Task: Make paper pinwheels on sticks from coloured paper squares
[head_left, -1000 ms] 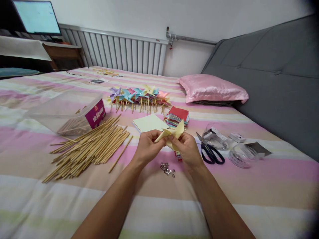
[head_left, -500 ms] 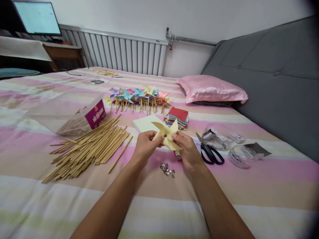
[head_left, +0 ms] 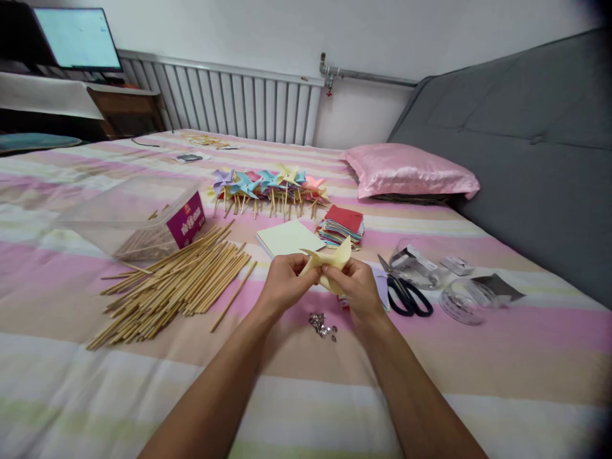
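Head view looks down along two bare forearms to where the left hand [head_left: 285, 282] and right hand [head_left: 357, 288] meet above the striped bedsheet [head_left: 478, 376]. Both are closed on a pale yellow paper pinwheel [head_left: 329, 264], fingertips pinching it from either side; it sits between the thumbs and rises just above them, its folded blades fanning up and away from the person. It has no clear long axis, and neither hand is plainly nearer to it. Directly below the hands, on the sheet, lies a small heap of metal pins [head_left: 322, 325]. To the left a loose spread of wooden sticks [head_left: 176, 284] runs diagonally, with a clear plastic box [head_left: 138, 217] behind it holding more. To the right lie black scissors [head_left: 406, 296] and a roll of clear tape [head_left: 463, 299]. Just beyond the hands rest a flat yellow paper sheet [head_left: 288, 237] and a stack of coloured paper squares [head_left: 342, 226], then a row of finished pinwheels [head_left: 268, 185]. Farther back are a pink pillow [head_left: 411, 172], a grey headboard [head_left: 526, 134], a white radiator [head_left: 229, 102] and a monitor [head_left: 79, 38].
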The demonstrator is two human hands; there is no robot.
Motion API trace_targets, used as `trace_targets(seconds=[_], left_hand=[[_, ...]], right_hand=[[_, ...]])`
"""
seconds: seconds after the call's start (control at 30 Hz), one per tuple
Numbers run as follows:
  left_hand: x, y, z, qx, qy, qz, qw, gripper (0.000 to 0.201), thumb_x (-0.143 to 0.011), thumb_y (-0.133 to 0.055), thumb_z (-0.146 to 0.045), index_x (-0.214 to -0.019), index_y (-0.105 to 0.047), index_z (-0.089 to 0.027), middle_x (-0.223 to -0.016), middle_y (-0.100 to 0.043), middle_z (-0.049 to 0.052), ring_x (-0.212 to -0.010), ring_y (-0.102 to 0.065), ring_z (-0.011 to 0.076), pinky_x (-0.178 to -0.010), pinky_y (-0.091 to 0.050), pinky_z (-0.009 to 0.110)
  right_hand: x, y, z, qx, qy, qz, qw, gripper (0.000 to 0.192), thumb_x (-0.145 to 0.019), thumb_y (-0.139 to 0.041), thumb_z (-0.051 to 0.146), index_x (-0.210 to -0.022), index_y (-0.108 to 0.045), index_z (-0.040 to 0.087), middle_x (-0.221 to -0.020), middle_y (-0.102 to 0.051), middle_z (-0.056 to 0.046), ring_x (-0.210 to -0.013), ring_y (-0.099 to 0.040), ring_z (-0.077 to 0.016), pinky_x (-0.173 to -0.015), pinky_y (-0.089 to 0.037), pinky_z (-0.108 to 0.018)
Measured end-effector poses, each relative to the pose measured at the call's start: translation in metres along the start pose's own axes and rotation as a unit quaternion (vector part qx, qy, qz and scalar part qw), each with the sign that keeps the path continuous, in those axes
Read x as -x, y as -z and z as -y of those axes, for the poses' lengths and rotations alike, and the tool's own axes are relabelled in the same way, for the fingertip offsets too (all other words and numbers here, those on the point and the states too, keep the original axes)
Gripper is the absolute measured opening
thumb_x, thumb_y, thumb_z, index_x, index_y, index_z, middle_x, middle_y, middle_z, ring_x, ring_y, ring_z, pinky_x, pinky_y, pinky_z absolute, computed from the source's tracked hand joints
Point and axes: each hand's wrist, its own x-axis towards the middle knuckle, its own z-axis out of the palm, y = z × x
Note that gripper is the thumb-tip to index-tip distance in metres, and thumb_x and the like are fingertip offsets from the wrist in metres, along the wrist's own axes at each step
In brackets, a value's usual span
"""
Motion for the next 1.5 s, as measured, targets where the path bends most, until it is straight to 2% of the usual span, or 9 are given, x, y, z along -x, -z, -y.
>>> trace_targets(seconds=[0.23,0.47,0.53,0.6,0.73,1.0,1.3,1.4,1.5], left_hand=[[0.000,0.003,0.001,-0.025,-0.027,0.009,0.999,0.017,-0.070,-0.062,-0.028,-0.065,-0.063,-0.011,-0.059,-0.058,0.000,-0.054,-0.051,0.0096,-0.051,-0.037,0.020],[0.002,0.020,-0.013,-0.210,-0.062,-0.058,0.974,0.040,-0.073,-0.059,-0.051,-0.074,-0.068,-0.012,-0.068,-0.068,0.007,-0.062,-0.060,0.0164,-0.056,-0.043,0.024],[0.002,0.031,-0.020,-0.310,-0.044,-0.133,0.940,0.048,-0.074,-0.053,-0.059,-0.075,-0.069,-0.014,-0.070,-0.070,0.009,-0.067,-0.063,0.0204,-0.061,-0.045,0.028],[0.001,0.043,-0.025,-0.470,0.028,-0.220,0.854,0.052,-0.074,-0.049,-0.062,-0.077,-0.071,-0.015,-0.076,-0.070,0.013,-0.076,-0.065,0.0280,-0.066,-0.045,0.035],[-0.001,0.061,-0.028,-0.629,0.227,-0.184,0.720,0.052,-0.070,-0.055,-0.057,-0.091,-0.070,-0.011,-0.093,-0.069,0.022,-0.089,-0.063,0.0381,-0.066,-0.046,0.041],[0.000,0.076,-0.026,-0.654,0.319,-0.057,0.683,0.048,-0.065,-0.064,-0.032,-0.109,-0.064,-0.013,-0.112,-0.064,0.021,-0.104,-0.057,0.0373,-0.073,-0.047,0.041],[0.000,0.079,-0.023,-0.644,0.255,-0.048,0.719,0.024,-0.063,-0.057,-0.016,-0.082,-0.070,-0.014,-0.089,-0.070,0.018,-0.086,-0.064,0.0337,-0.062,-0.045,0.035],[0.000,0.069,-0.021,-0.546,0.136,-0.032,0.826,0.016,-0.070,-0.056,-0.027,-0.070,-0.069,-0.017,-0.071,-0.069,0.010,-0.070,-0.063,0.0243,-0.058,-0.042,0.029],[0.001,0.050,-0.019,-0.295,0.053,0.025,0.954,0.026,-0.075,-0.057,-0.038,-0.080,-0.069,-0.015,-0.064,-0.065,0.005,-0.060,-0.060,0.0167,-0.055,-0.043,0.025]], right_hand=[[-0.001,0.002,-0.001,0.006,0.019,0.031,0.999,0.026,-0.062,-0.076,0.028,-0.084,-0.071,0.016,-0.082,-0.073,-0.004,-0.072,-0.066,-0.0167,-0.069,-0.051,-0.028],[-0.003,0.005,0.000,-0.031,0.001,0.000,1.000,0.028,-0.062,-0.078,0.029,-0.086,-0.071,0.016,-0.083,-0.073,-0.003,-0.073,-0.066,-0.0157,-0.070,-0.048,-0.027],[-0.004,0.005,0.000,-0.064,-0.016,-0.004,0.998,0.028,-0.060,-0.079,0.028,-0.084,-0.071,0.016,-0.080,-0.073,-0.002,-0.072,-0.065,-0.0153,-0.070,-0.048,-0.026],[-0.004,0.005,0.001,-0.097,-0.032,0.004,0.995,0.028,-0.058,-0.080,0.027,-0.082,-0.071,0.017,-0.078,-0.073,-0.001,-0.072,-0.065,-0.0146,-0.071,-0.048,-0.025],[-0.005,0.004,0.002,-0.135,-0.054,0.023,0.989,0.027,-0.057,-0.080,0.025,-0.082,-0.071,0.017,-0.078,-0.073,-0.001,-0.071,-0.064,-0.0128,-0.070,-0.048,-0.023],[-0.004,0.004,0.003,-0.151,-0.062,0.024,0.986,0.025,-0.057,-0.080,0.023,-0.080,-0.071,0.017,-0.078,-0.073,-0.001,-0.072,-0.065,-0.0126,-0.070,-0.048,-0.022],[-0.004,0.006,0.002,-0.149,-0.055,0.040,0.986,0.023,-0.061,-0.078,0.024,-0.082,-0.071,0.018,-0.083,-0.072,-0.002,-0.077,-0.064,-0.0134,-0.073,-0.048,-0.023],[-0.001,0.005,0.005,-0.166,-0.041,0.072,0.983,0.025,-0.059,-0.080,0.027,-0.081,-0.070,0.020,-0.083,-0.071,-0.001,-0.076,-0.062,-0.0128,-0.072,-0.048,-0.022],[0.004,0.004,0.009,-0.155,-0.019,0.134,0.979,0.026,-0.057,-0.082,0.031,-0.076,-0.069,0.020,-0.073,-0.067,0.000,-0.065,-0.058,-0.0122,-0.065,-0.047,-0.023]])
